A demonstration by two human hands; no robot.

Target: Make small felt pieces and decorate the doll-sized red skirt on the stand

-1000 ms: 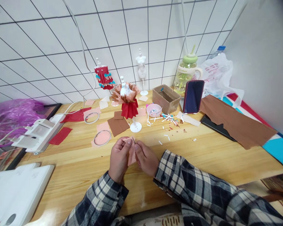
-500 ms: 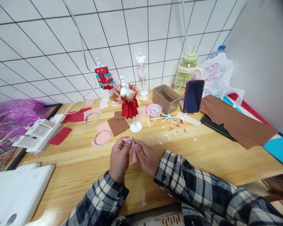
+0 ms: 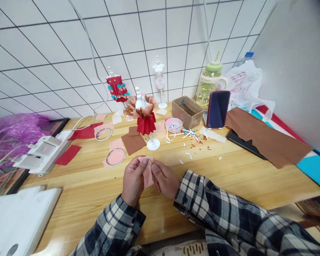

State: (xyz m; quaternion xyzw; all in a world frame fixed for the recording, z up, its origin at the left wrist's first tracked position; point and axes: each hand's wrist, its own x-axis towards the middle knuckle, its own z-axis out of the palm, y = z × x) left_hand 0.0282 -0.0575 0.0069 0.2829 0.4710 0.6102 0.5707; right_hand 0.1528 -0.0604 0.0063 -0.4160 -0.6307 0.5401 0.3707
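My left hand (image 3: 134, 181) is closed, pinching a small piece of pink crepe paper (image 3: 148, 177) between thumb and fingers. Close against it, my right hand (image 3: 165, 179) is closed around a slim metal tool (image 3: 149, 161) with a narrow tip; its handle is hidden in the fingers, so the exact kind cannot be made out. The tip meets the upper edge of the pink paper. Just beyond both hands stands a small white dress form (image 3: 153, 144) wearing a pleated red paper skirt (image 3: 146, 124) and a ruffled brown and pink layer (image 3: 141, 106).
Silver rings (image 3: 115, 156) lie on pink paper at the left, near brown squares (image 3: 133, 144). Behind are a red-dressed form (image 3: 117, 88), a bare form (image 3: 160, 80), a pink bowl (image 3: 174, 125), a cardboard box (image 3: 188, 112) and a phone (image 3: 218, 108). Paper scraps (image 3: 192, 134) litter the table.
The metal tool's tip has turned at the paper's top edge and now shows as a bright curve. The pink paper shows more between the hands. Both hands stay in nearly the same place.
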